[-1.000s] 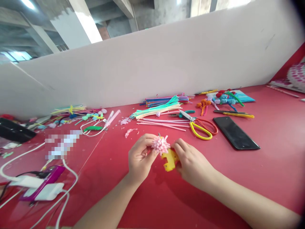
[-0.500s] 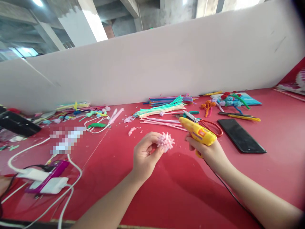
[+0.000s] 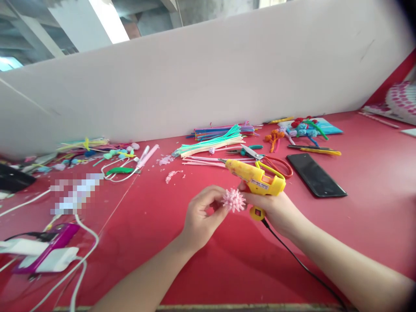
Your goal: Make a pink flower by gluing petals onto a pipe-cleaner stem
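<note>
Between the thumb and fingers of my left hand (image 3: 203,216) is a spiky pink pompom (image 3: 234,200), which looks made of cut pipe cleaner pieces. My right hand (image 3: 276,212) is wrapped round a yellow hot glue gun (image 3: 256,177), its nozzle pointing to the left above the pompom. A black cord runs from the gun's handle down along my right forearm. The fingertips of my right hand are close beside the pompom; whether they touch it I cannot tell. Behind the gun lie scissors (image 3: 287,168) with red handles, partly hidden by it.
Bundled pipe cleaners (image 3: 211,145) and green-handled pliers (image 3: 253,147) lie at the back. A black phone (image 3: 315,175) is at the right, near colourful pipe cleaner flowers (image 3: 303,128). On the left are a purple power strip (image 3: 61,245), white cables and a pink glue-gun-like tool (image 3: 147,157).
My right hand has brought the glue gun left, closer to the pompom, and its handle has turned into view. The pompom stays in my left hand. The camera view has shifted slightly right.
</note>
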`<state>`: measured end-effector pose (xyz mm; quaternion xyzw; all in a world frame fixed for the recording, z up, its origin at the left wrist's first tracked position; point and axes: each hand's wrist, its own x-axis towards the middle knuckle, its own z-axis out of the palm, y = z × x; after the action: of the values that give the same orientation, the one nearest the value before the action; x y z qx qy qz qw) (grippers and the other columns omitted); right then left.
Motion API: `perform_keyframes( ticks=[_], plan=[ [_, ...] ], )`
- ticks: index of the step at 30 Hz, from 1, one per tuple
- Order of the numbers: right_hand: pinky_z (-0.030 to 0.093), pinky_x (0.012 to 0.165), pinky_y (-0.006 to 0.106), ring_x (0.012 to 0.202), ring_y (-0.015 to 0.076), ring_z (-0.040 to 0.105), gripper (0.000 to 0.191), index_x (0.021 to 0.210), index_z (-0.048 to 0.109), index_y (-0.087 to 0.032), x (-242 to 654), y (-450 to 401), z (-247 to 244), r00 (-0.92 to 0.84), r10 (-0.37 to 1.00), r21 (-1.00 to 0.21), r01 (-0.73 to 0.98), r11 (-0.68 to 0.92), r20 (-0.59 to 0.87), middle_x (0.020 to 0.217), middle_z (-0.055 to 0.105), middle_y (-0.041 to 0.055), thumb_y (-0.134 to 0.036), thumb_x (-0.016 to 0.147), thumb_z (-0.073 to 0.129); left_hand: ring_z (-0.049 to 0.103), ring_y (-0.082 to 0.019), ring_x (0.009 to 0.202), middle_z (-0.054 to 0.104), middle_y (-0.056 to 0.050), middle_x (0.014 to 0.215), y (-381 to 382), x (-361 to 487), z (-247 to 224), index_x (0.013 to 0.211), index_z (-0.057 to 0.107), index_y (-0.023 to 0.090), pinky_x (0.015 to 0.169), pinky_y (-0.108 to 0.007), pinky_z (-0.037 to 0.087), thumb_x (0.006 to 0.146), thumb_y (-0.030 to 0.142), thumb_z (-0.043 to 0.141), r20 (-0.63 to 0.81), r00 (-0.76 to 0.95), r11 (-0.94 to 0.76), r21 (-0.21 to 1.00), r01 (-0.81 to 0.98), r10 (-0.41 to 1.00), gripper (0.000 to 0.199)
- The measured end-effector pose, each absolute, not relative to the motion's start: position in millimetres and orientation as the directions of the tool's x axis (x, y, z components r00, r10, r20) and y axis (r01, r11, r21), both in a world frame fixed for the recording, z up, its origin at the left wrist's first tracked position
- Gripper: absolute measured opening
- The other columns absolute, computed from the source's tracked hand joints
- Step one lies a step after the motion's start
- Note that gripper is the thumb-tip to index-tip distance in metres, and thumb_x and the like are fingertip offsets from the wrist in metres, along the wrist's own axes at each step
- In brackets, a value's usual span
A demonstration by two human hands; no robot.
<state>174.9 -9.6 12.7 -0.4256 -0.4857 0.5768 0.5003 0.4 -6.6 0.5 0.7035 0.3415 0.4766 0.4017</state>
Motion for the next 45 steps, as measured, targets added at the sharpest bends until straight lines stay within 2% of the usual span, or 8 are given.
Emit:
perform_keyframes(
  ticks=[8, 15, 19, 25, 29, 33, 39, 45],
  plan=[
    [0.044, 0.060, 0.028, 0.060, 0.0126, 0.054, 0.006, 0.070, 0.058, -0.020, 172.4, -13.3, 14.0, -0.164, 0.986, -0.977, -0.209, -0.032, 0.003, 0.062, 0.059, -0.0020, -0.021, 0.067, 0.063, 0.058, -0.018, 0.077, 0.061, -0.006, 0.083, -7.2, 0.8, -2.0, 0.078, 0.064, 0.018, 0.069, -0.029, 0.048, 0.080, 0.018, 0.063, 0.415, 0.289, -0.454, 0.887, 0.083, 0.863, 0.003],
    [0.042, 0.055, 0.027, 0.058, 0.0130, 0.050, 0.008, 0.068, 0.057, -0.021, 175.1, -7.5, 11.8, -0.172, 0.984, -0.996, -0.081, 0.022, 0.036, 0.062, 0.058, -0.0019, -0.017, 0.062, 0.059, 0.057, -0.016, 0.071, 0.061, -0.005, 0.080, -8.6, 1.8, 1.4, 0.078, 0.066, 0.018, 0.064, -0.027, 0.047, 0.078, 0.021, 0.066, 0.334, 0.313, -0.370, 0.927, 0.062, 0.889, 0.004],
    [0.043, 0.054, 0.027, 0.056, 0.0132, 0.051, 0.005, 0.064, 0.055, -0.021, 174.8, -5.8, 9.9, -0.183, 0.982, -0.996, -0.087, 0.032, 0.047, 0.060, 0.057, -0.0021, -0.017, 0.062, 0.057, 0.051, -0.011, 0.055, 0.058, -0.001, 0.067, -9.6, 3.7, 3.2, 0.076, 0.066, 0.017, 0.049, -0.022, 0.041, 0.079, 0.025, 0.065, 0.202, 0.346, -0.219, 0.976, 0.011, 0.917, 0.008],
    [0.042, 0.054, 0.026, 0.058, 0.0137, 0.055, 0.008, 0.071, 0.058, -0.020, 174.3, -9.4, 8.2, -0.116, 0.993, -0.995, -0.088, -0.042, -0.032, 0.061, 0.059, -0.0012, -0.025, 0.068, 0.063, 0.047, -0.008, 0.042, 0.057, 0.002, 0.052, -7.6, 7.7, 3.1, 0.071, 0.062, 0.016, 0.039, -0.019, 0.035, 0.074, 0.026, 0.070, -0.037, 0.305, 0.080, 0.988, -0.130, 0.952, 0.013],
    [0.039, 0.054, 0.025, 0.061, 0.0135, 0.055, 0.011, 0.077, 0.060, -0.018, 180.0, -9.0, 6.8, -0.022, 0.999, -0.997, -0.072, -0.028, -0.027, 0.066, 0.061, 0.0002, -0.029, 0.074, 0.063, 0.045, -0.004, 0.039, 0.059, 0.002, 0.054, -0.3, 7.3, 3.9, 0.066, 0.060, 0.015, 0.034, -0.014, 0.029, 0.068, 0.021, 0.072, -0.228, 0.260, 0.293, 0.923, -0.247, 0.938, 0.013],
    [0.041, 0.056, 0.025, 0.064, 0.0127, 0.054, 0.014, 0.085, 0.060, -0.020, 187.0, -6.2, 2.7, 0.016, 0.999, -0.994, -0.097, 0.050, 0.048, 0.075, 0.063, 0.0005, -0.030, 0.077, 0.064, 0.043, -0.001, 0.040, 0.056, 0.002, 0.052, 9.1, 2.7, 1.9, 0.062, 0.061, 0.011, 0.034, -0.010, 0.029, 0.069, 0.016, 0.069, -0.358, 0.295, 0.456, 0.790, -0.410, 0.886, 0.011],
    [0.037, 0.049, 0.023, 0.060, 0.0126, 0.052, 0.024, 0.090, 0.061, -0.019, 188.6, -7.9, 2.0, -0.030, 1.000, -0.998, 0.060, -0.006, -0.007, 0.067, 0.059, -0.0004, -0.041, 0.080, 0.062, 0.035, 0.001, 0.035, 0.051, 0.002, 0.052, 15.8, -2.8, 4.8, 0.062, 0.058, 0.010, 0.031, -0.007, 0.028, 0.074, 0.012, 0.063, -0.456, 0.330, 0.563, 0.666, -0.490, 0.827, 0.013],
    [0.038, 0.047, 0.023, 0.057, 0.0117, 0.052, 0.024, 0.087, 0.058, -0.019, 186.3, -9.3, 6.6, -0.050, 0.997, -0.995, 0.081, -0.062, -0.066, 0.066, 0.059, -0.0002, -0.042, 0.080, 0.061, 0.037, 0.002, 0.037, 0.049, 0.001, 0.056, 19.6, -4.6, 10.1, 0.065, 0.057, 0.007, 0.031, -0.005, 0.029, 0.086, 0.007, 0.046, -0.479, 0.394, 0.618, 0.547, -0.564, 0.784, 0.024]
  ],
)
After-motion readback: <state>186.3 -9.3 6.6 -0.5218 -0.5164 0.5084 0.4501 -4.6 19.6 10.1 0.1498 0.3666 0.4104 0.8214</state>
